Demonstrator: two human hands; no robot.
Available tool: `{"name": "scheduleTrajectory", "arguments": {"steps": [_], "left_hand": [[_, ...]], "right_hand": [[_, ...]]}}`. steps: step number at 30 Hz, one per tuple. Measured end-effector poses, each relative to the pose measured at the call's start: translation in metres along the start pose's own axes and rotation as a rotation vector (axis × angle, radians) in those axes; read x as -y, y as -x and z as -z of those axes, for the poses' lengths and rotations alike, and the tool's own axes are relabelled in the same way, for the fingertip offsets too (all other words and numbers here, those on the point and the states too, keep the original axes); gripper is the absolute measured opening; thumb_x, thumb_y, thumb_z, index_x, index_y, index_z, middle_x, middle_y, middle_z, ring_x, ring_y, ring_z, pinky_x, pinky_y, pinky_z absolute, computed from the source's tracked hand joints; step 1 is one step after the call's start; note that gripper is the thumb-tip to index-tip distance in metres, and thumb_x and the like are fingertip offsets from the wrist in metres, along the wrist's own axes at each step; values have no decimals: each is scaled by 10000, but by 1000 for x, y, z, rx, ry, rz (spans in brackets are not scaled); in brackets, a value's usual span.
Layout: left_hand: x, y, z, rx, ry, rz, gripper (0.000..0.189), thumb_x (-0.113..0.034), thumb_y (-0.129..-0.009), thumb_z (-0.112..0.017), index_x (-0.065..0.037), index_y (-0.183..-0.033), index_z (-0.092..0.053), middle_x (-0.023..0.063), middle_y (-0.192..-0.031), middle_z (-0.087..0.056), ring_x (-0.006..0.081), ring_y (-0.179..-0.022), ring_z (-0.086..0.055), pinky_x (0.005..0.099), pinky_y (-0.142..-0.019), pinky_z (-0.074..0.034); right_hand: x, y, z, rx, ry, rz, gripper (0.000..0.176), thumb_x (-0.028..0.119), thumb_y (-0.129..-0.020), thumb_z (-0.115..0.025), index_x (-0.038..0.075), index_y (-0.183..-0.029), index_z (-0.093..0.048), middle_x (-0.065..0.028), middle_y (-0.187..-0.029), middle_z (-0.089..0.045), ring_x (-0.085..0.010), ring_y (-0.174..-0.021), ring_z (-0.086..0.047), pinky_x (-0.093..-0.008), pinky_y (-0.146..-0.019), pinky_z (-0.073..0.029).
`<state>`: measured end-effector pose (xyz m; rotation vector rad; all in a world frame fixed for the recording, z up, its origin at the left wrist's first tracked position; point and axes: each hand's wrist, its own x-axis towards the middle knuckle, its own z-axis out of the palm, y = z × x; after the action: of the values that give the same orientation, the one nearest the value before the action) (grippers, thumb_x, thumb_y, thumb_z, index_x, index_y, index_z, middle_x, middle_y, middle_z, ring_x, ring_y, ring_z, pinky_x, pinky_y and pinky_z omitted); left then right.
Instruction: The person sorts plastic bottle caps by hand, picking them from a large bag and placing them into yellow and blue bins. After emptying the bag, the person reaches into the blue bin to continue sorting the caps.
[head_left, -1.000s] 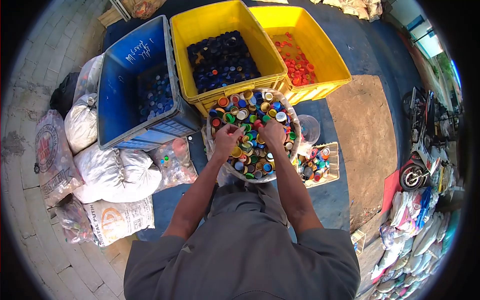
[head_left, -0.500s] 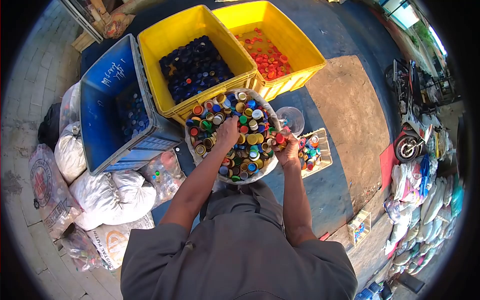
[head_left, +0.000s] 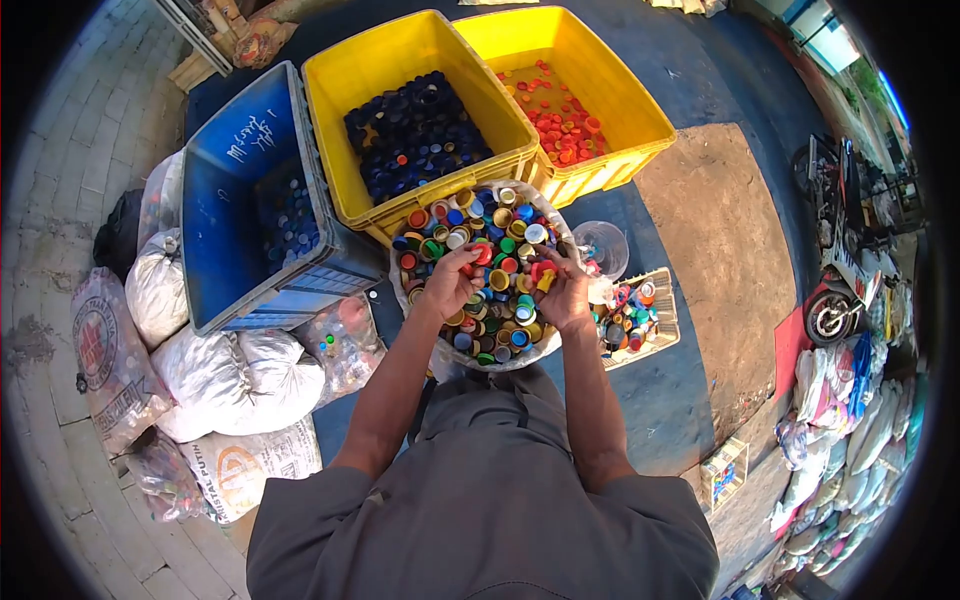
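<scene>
A round sack point(head_left: 480, 364) with a white rolled rim is full of mixed bottle caps point(head_left: 498, 312) in many colours. Over the caps, my left hand point(head_left: 450, 286) pinches a red bottle cap point(head_left: 482, 254) at its fingertips. My right hand point(head_left: 566, 293), over the right part of the sack, has its fingers closed on a yellow bottle cap point(head_left: 544, 276); whether more caps are in that hand is hidden. Just beyond the sack stand a yellow crate point(head_left: 400, 205) of dark blue caps and another yellow crate point(head_left: 610, 172) of red and orange caps.
A blue crate point(head_left: 335, 290) of caps is at the left, with stuffed white sacks point(head_left: 240, 378) beside it. To the right are a clear round tub point(head_left: 603, 248) and a cream basket point(head_left: 650, 345) of caps. A motorcycle point(head_left: 835, 290) is parked far right.
My left hand has drawn back from among the caps and now has a red cap at its fingertips. My right hand has turned inward, with a yellow cap now showing. The view has shifted slightly.
</scene>
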<state>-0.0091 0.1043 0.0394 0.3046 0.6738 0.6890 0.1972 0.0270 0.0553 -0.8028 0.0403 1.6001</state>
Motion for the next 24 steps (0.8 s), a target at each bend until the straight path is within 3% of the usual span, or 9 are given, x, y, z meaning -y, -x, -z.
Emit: {"name": "scheduleTrajectory", "arguments": {"steps": [3,5,11,16,17,20,21,22,24], "left_hand": [[2,-4,-1,-10,167,-29,308,-188,-903,-540,-1,-1146,-566,93,-975,-621,195,-836,-612,303,-717,-525],[2,-10,-7,-10,188,-86,346,-199,-893,-493,22,-1154,-548,141,-1024,-628,260,-955,-623,372,-857,-526],[3,-47,-44,-32,243,-126,292,-147,-859,-507,3,-1105,-552,148,-1021,-628,267,-966,-596,384,-877,-487],[2,-99,-94,-69,287,-87,189,-96,-812,-503,3,-972,-520,131,-905,-566,265,-896,-546,365,-887,-451],[5,-128,-86,20,312,-79,218,-102,-817,-459,22,-988,-511,152,-953,-555,291,-952,-541,412,-914,-439],[-6,-186,-116,-89,253,-97,233,-114,-797,-477,22,-983,-515,150,-940,-551,297,-955,-538,409,-939,-420],[-14,-203,-123,-29,167,-97,289,-138,-789,-494,27,-1026,-508,169,-988,-560,303,-1003,-540,422,-985,-389],[-26,-209,-144,55,175,-111,411,-185,-792,-509,33,-1139,-478,214,-1148,-543,315,-1083,-522,427,-1029,-355],[-52,-196,-193,30,152,-158,635,-253,-801,-515,66,-1324,-347,260,-1354,-406,337,-1210,-445,434,-1084,-296]], "right_hand": [[-9,-1,-18,162,-212,-60,449,78,-817,-473,-33,-1251,-473,-187,-1190,-547,-324,-1087,-565,-455,-980,-477],[-14,-4,-24,144,-279,-60,468,17,-793,-438,-43,-1258,-453,-191,-1203,-539,-332,-1110,-551,-472,-1001,-461],[7,-21,-15,12,-70,13,556,-164,-708,-335,-90,-1250,-435,-231,-1197,-513,-320,-1134,-536,-431,-1043,-454],[49,-59,-6,-32,-76,124,584,-169,-748,-308,-108,-1328,-344,-252,-1222,-455,-316,-1081,-535,-436,-1024,-470],[61,-67,-10,-55,-84,147,575,-166,-757,-307,-111,-1328,-341,-248,-1199,-456,-319,-1059,-536,-444,-1020,-474],[100,-101,-17,-121,-90,204,521,-156,-789,-305,-111,-1306,-347,-239,-1128,-468,-318,-1012,-551,-460,-971,-494],[111,-127,-7,-92,-67,259,489,-135,-818,-316,-125,-1306,-340,-245,-1133,-458,-341,-1015,-544,-486,-977,-488],[128,-125,-30,-96,-55,281,526,-186,-736,-307,-156,-1259,-358,-248,-1098,-443,-357,-1001,-526,-502,-1019,-473],[158,-159,-34,-77,-13,350,483,-195,-705,-314,-186,-1185,-371,-305,-1170,-421,-440,-1120,-483,-540,-1052,-431]]}}
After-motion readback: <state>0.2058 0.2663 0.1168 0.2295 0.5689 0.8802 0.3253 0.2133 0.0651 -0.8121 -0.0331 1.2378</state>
